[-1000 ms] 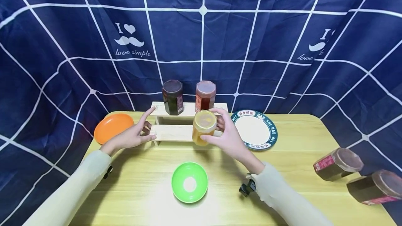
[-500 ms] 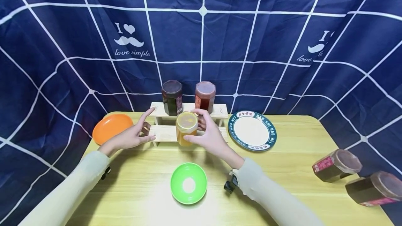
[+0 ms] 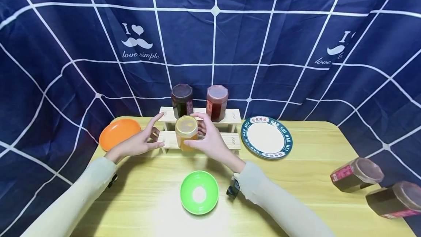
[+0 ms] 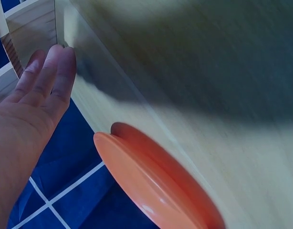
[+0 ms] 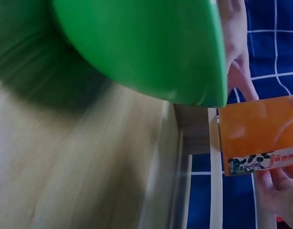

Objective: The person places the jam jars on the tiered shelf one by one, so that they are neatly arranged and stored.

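My right hand (image 3: 210, 138) grips a jar of orange-yellow contents (image 3: 186, 131) between thumb and fingers, at the lower step of a two-step wooden rack (image 3: 227, 140). In the right wrist view this jar (image 5: 261, 133) is upright over the wooden slat, its printed label showing. At the rack's left end my left hand (image 3: 141, 142) has its fingers extended, the fingertips right at the wood; the left wrist view shows these fingers (image 4: 44, 78) straight beside the side panel. On the upper step stand a dark jar (image 3: 182, 101) and a red jar (image 3: 217, 103).
A green bowl (image 3: 185, 193) sits in front of the rack. To the left lies an orange plate (image 3: 120, 132), to the right a white plate with a teal rim (image 3: 266, 138). Two dark jars (image 3: 356, 175) (image 3: 394, 200) stand at the table's right edge. A blue curtain (image 3: 184, 39) hangs behind.
My right hand has carried the orange-yellow jar leftward along the lower step, toward my left hand. The left hand has stayed at the rack's left end.
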Demonstrator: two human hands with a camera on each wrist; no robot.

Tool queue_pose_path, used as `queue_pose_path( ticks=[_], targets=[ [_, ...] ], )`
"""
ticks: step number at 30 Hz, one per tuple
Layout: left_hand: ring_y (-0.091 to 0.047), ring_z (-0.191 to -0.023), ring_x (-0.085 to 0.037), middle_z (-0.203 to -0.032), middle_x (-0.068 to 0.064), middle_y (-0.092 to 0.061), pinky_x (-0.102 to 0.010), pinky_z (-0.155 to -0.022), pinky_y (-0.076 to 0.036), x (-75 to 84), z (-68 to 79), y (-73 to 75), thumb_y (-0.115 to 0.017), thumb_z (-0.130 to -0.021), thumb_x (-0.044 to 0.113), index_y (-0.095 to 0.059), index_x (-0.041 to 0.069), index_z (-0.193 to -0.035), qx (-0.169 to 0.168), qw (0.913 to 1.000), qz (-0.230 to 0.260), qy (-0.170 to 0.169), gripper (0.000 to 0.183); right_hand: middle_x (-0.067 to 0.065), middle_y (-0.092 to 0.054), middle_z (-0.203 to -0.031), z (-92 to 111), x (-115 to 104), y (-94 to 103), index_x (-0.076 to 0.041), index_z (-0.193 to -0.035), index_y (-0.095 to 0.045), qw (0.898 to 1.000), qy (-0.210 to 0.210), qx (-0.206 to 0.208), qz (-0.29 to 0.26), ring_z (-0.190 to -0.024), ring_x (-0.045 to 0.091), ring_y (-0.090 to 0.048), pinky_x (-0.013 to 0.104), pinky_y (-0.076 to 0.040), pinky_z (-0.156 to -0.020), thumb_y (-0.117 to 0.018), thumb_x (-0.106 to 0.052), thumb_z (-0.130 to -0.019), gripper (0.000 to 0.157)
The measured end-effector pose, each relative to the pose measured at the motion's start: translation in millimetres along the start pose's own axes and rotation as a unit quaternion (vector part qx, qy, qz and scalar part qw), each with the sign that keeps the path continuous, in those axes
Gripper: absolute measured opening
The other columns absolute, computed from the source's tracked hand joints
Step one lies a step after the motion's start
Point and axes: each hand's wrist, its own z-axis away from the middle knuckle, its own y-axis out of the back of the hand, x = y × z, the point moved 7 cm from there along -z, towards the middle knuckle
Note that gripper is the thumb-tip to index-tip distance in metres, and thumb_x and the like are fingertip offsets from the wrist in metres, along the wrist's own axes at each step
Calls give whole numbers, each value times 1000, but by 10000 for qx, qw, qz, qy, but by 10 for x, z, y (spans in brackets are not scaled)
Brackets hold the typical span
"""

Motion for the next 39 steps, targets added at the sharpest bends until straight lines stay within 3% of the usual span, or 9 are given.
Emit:
queue_pose_path(
  ticks=[12, 17, 21, 30, 39],
  targets=[
    [-65, -110, -34, -116, -19, -61, -62, -102, -49, -12, 2, -13, -78, -104, 11, 1, 21, -175, -4, 9999, -14, 122, 106, 14, -66, -140, -63, -9, -71, -11, -153, -49, 9999, 71, -67, 107, -130, 27, -65, 42, -49, -112, -93, 4, -82, 85],
    [-65, -110, -34, -116, -19, -62, -62, -103, -49, -17, -4, -15, -78, -103, 12, 0, 21, -175, 2, 9999, -20, 150, 107, 13, -59, -143, -66, -18, -69, -11, -155, -51, 9999, 102, 4, 77, -131, 28, -61, 45, -50, -111, -92, 6, -82, 86],
    [-66, -109, -34, -115, -18, -63, -61, -103, -49, -35, -2, -9, -78, -103, 12, 0, 22, -175, -3, 9999, -34, 149, 107, 11, -52, -145, -78, -26, -61, -14, -157, -54, 9994, 161, 75, 303, -131, 26, -58, 43, -52, -108, -95, 4, -81, 88],
    [-66, -109, -33, -114, -17, -63, -60, -102, -49, -54, 11, 1, -79, -103, 12, 1, 22, -175, 9, 9999, -62, 161, 107, 14, -58, -132, -84, -74, -115, -9, -156, -48, 9929, 568, 204, 1025, -120, 27, -63, 39, -57, -101, -96, 0, -81, 90],
    [-66, -110, -33, -115, -16, -63, -61, -102, -49, -52, 8, 3, -79, -103, 13, 1, 22, -175, 4, 9998, -54, 175, 107, 12, -62, -132, -128, -85, -141, -7, -153, -49, 9900, 652, 118, 1242, -118, 26, -68, 40, -58, -100, -96, -4, -84, 83]
  ],
)
